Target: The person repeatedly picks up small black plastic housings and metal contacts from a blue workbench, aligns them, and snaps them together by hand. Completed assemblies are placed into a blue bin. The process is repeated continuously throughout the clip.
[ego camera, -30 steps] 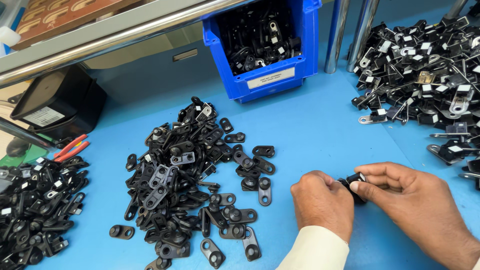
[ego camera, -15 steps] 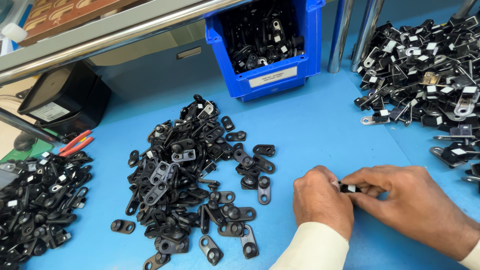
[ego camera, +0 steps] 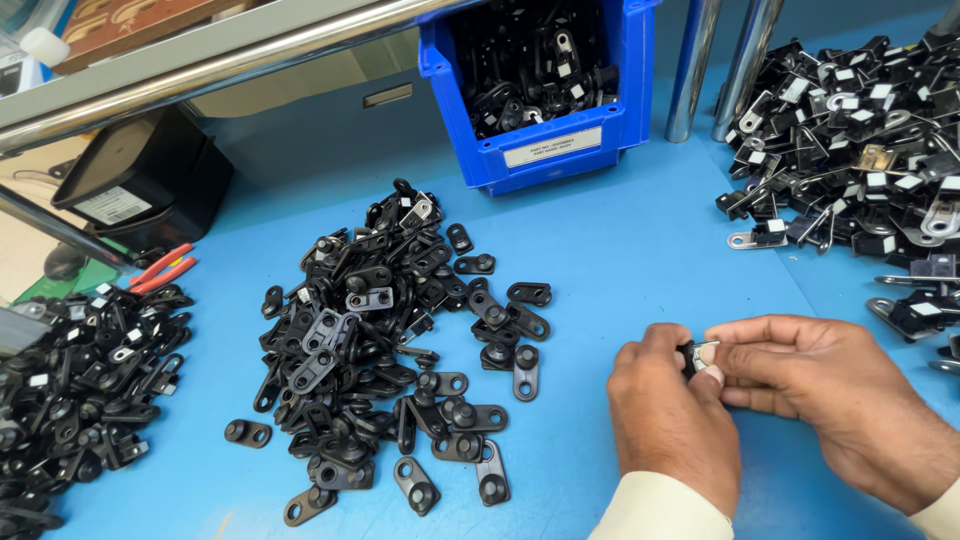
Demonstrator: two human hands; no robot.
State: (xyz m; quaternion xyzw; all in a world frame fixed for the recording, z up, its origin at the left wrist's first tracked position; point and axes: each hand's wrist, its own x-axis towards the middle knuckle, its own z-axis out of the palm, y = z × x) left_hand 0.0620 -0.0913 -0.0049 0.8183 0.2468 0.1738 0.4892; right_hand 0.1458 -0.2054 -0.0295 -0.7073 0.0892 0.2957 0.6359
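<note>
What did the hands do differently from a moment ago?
Both hands closed together around the small black part: the right hand slid left to meet the left hand, hiding most of it. The middle pile of black parts and the blue bin stayed put.

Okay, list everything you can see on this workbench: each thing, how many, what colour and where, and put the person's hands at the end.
small clip: one, black with a pale tag, pinched between both hands, mostly hidden
middle pile of flat clips: too many to count, black, centre of the table
left pile of clips: many, black with white tags, left edge
right pile of clips: many, black and silver with white tags, upper right
parts bin: one, blue, full of black parts, top centre
pliers: one, red handles, left, behind the left pile
black box: one, upper left, under the rail
metal posts: two, silver, right of the bin
table: one, blue top
left hand: one, on the clip
right hand: one, on the clip
</note>
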